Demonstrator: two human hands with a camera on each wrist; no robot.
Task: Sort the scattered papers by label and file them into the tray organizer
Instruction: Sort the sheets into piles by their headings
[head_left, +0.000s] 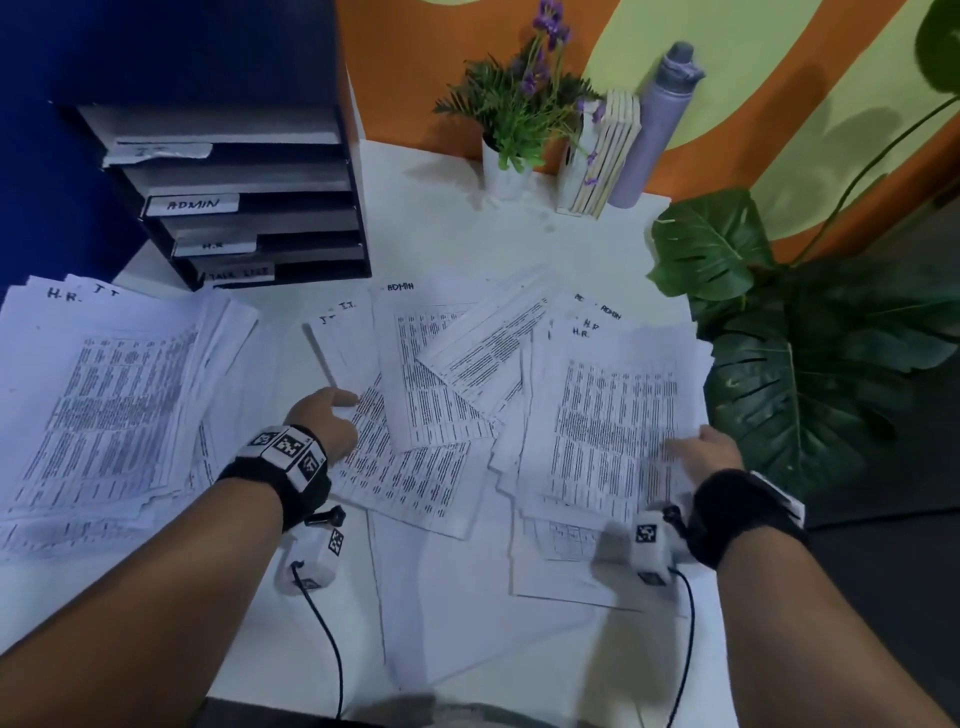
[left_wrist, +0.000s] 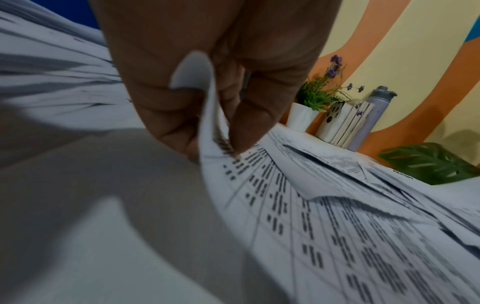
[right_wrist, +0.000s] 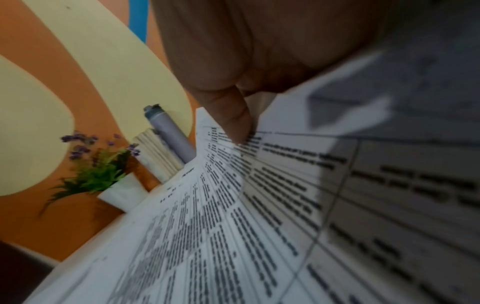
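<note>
Head view: the left hand (head_left: 324, 418) pinches a sheet (head_left: 332, 364) by its lower edge, curling it up off the heap so it can be pulled free; the label reads I.T., I think, though it is blurred. The right hand (head_left: 704, 449) grips the H.R. stack (head_left: 613, 405) at its right side, thumb on top, likely steadying it at the table (head_left: 441, 218) edge. Papers (head_left: 436, 374) overlap mid-table. The organizer (head_left: 249, 208) stands back left, its labelled slots facing the person, with bare table in front for a clear reach.
</note>
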